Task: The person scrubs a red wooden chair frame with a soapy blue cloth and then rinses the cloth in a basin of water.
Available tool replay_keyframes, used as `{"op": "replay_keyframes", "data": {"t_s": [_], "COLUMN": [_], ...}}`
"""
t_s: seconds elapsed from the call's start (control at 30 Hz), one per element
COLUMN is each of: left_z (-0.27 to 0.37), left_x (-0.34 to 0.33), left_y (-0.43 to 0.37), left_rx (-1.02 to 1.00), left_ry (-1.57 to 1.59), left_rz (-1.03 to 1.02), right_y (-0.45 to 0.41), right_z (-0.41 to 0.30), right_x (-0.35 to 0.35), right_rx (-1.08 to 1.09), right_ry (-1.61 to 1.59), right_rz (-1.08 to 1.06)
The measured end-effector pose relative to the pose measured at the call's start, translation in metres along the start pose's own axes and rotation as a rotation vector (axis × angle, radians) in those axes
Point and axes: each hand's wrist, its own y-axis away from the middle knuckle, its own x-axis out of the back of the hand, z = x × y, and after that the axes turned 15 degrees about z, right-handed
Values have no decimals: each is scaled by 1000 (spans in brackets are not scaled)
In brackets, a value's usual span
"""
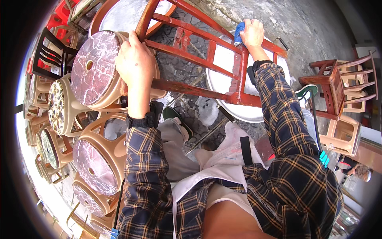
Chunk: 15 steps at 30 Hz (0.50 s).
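Observation:
A red-painted wooden chair (197,62), its paint worn in places, lies tilted across the space before me. My left hand (135,61) grips the end of its frame at the left, beside a round stool with a marbled top (95,68). Over on the far rail my right hand (252,33) presses a bunched blue cloth (239,33) against the wood. Beneath that end of the chair is a large round pale basin (220,80), partly hidden by the frame and my right sleeve.
An orange-rimmed round tub (97,19) holds greyish liquid at the upper left. Several tan plastic stools (104,127) crowd the left, near a black chair (49,56). To the right stand another red wooden chair (328,86) and a tan stool (340,134). Dark cracked paving (194,112) looks wet.

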Motion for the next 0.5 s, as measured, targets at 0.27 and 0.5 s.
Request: {"op": "replay_keyframes", "data": {"t_s": [0.27, 0.5], "left_z": [-1, 1], "left_x": [3, -1], "left_y": [-1, -6], "left_rx": [37, 119], "left_ry": [-28, 2], "left_rz": [-39, -117], "right_y": [14, 59], "right_z": [14, -3], "right_x": [7, 43], "right_rx": [-344, -431], "right_ry": [-62, -163], "right_rz": [-154, -285]}}
